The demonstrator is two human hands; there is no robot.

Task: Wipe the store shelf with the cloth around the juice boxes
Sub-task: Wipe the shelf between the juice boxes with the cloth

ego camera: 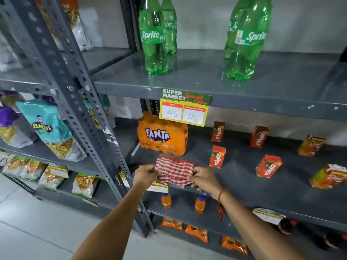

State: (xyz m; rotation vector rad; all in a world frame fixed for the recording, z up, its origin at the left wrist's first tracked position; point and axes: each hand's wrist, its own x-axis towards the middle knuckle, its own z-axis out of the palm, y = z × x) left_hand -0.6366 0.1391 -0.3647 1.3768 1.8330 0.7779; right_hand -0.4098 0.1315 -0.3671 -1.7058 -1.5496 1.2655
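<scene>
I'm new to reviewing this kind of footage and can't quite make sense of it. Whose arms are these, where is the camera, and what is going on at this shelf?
There is no machine here: a person wears a wide-angle camera on the head, looking forward and down, so the two bare arms reaching in from below are their own. The picture is that single view.

They face a grey metal store shelf. The left hand and right hand each pinch one side of a red and white checked cloth, which lies at the shelf's front edge.

Behind the cloth stands an orange Fanta pack. To the right, red Maaza juice boxes and orange juice boxes are scattered across the shelf, some upright, some tilted. Green Sprite bottles stand on the shelf above, and snack bags fill the rack to the left.
</scene>
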